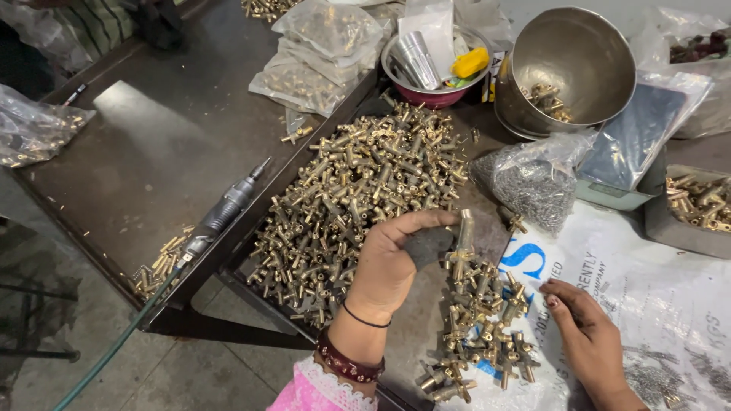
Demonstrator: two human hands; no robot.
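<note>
Far left on the worktop [152,144] I see a pneumatic driver [225,209] lying idle, then the big heap of brass tee fittings [358,198] untouched. My left hand [392,262] pinches one brass fitting [462,242] upright; a smaller pile [483,327] looks handled. My right hand [582,327] rests loosely curled, empty, screw bag [533,186] and steel bowl [567,65] crowding beyond

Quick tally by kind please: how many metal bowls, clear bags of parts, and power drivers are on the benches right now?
Metal bowls: 2, a big steel bowl and a small bowl
Clear bags: 5 or so, e.g. screw bag, left bag; the heap overlaps
Power drivers: 1
Total: about 8
</note>
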